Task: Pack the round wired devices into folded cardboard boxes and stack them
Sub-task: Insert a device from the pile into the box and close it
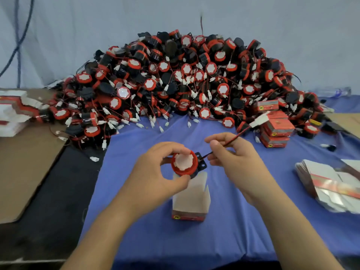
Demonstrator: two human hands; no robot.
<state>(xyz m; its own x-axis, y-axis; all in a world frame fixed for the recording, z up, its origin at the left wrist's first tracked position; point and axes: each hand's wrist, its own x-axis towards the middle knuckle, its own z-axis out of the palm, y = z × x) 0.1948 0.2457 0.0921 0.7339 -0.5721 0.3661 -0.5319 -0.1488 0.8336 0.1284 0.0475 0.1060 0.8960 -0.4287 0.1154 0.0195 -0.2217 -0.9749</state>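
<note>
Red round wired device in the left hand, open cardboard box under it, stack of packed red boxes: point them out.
Red round wired device point(184, 162), head view, on its white centre face.
Open cardboard box point(191, 199), head view, on its plain front wall.
Stack of packed red boxes point(276, 129), head view, on one box's side.

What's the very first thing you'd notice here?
The huge pile of red and black round devices heaped at the back of the blue cloth. Then, up front, the left hand holding one device over an open box, while the right hand pinches its wire.
</note>
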